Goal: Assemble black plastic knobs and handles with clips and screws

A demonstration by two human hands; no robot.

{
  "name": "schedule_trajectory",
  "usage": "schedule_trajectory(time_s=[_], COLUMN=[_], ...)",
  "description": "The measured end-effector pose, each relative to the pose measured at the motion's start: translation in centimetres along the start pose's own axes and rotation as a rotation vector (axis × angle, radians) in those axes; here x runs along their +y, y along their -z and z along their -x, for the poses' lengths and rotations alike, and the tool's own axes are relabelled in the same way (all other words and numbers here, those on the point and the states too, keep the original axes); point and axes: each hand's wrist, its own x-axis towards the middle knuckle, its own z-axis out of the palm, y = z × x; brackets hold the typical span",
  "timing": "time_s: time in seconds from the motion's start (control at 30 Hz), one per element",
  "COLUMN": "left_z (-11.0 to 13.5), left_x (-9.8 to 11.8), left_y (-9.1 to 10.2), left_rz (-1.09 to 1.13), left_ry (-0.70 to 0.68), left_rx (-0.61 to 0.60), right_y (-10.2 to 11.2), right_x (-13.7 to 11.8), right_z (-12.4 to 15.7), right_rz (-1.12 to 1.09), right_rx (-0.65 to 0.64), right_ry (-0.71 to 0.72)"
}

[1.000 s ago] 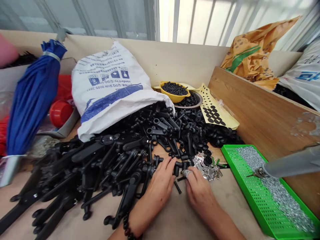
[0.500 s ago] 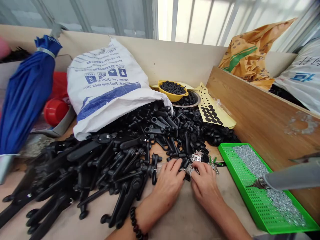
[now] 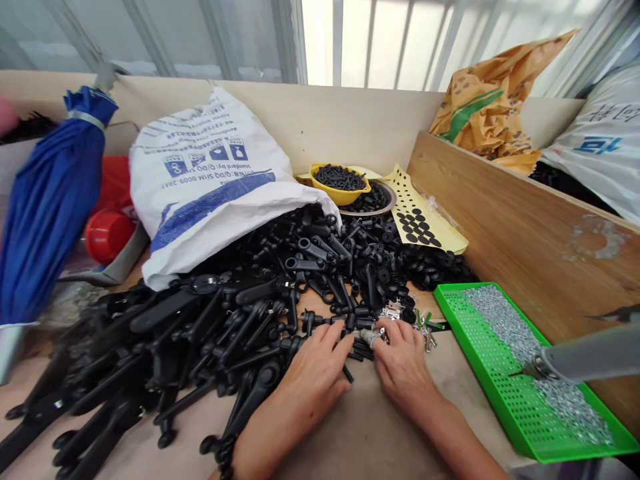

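Observation:
My left hand point(image 3: 317, 367) rests palm down at the near edge of a heap of black plastic arm parts point(image 3: 235, 327), its thumb apart from the fingers. Its fingertips reach over small black parts, and I see nothing gripped. My right hand point(image 3: 405, 357) is beside it, fingers bent and close together; what their tips hold, if anything, is hidden. A greyish wrap point(image 3: 367, 336) shows at its fingertips. Short black ribbed pieces point(image 3: 361, 350) lie between the hands. Just beyond the right hand are small metal clips point(image 3: 393, 310), with more silvery and green pieces point(image 3: 427, 327) to its right.
A green perforated tray point(image 3: 480, 373) of small metal pieces stands at right, a grey power screwdriver point(image 3: 590, 353) reaching over it. Behind are a white sack point(image 3: 210, 153), a yellow bowl point(image 3: 345, 195) of black screws and a yellow sticker sheet point(image 3: 440, 227). A wooden board point(image 3: 500, 200) borders the right.
My left hand has shifted slightly left and its thumb has come away from the fingers. More black ribbed pieces show between the hands. The view has shifted a little.

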Motion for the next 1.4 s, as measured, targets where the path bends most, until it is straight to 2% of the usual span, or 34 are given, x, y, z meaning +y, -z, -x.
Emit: schedule_trajectory(time_s=[0.17, 0.37, 0.47, 0.53, 0.63, 0.8, 1.1, 1.23, 1.4], left_z=[-0.5, -0.9, -1.1, -1.3, -1.6, -2.2, -3.5, -4.0, -5.2], left_x=[0.2, -0.7, -1.5, -1.6, -1.1, 0.0, 0.0, 0.0, 0.1], left_y=[-0.4, -3.4, -4.8, -5.1, -4.5, -3.0, -3.3, -3.1, -3.0], left_rz=[-0.095, -0.086, -0.07, -0.07, -0.085, -0.053, 0.074, 0.079, 0.079], left_ry=[0.06, 0.04, 0.045, 0.048, 0.065, 0.113, 0.19, 0.212, 0.254], left_rx=[-0.059, 0.059, 0.111, 0.13, 0.13, 0.098, 0.191, 0.208, 0.21], right_y=[0.2, 1.3, 1.1, 0.9, 0.4, -0.2, -1.4, -2.3, -0.9], right_x=[0.2, 0.6, 0.3, 0.1, 0.0, 0.0, -1.4, -2.4, -1.2], right_z=[0.2, 1.7, 1.3, 0.5, -0.5, -0.7, -1.0, -1.9, -3.8], right_rz=[-0.009, -0.077, -0.035, 0.01, 0.027, -0.097, -0.092, -0.196, -0.39], right_rx=[-0.004, 0.034, 0.057, 0.057, 0.058, 0.082, 0.114, 0.115, 0.079], right_ry=[-0.014, 0.019, 0.065, 0.085, 0.113, 0.156, 0.158, 0.139, 0.069])
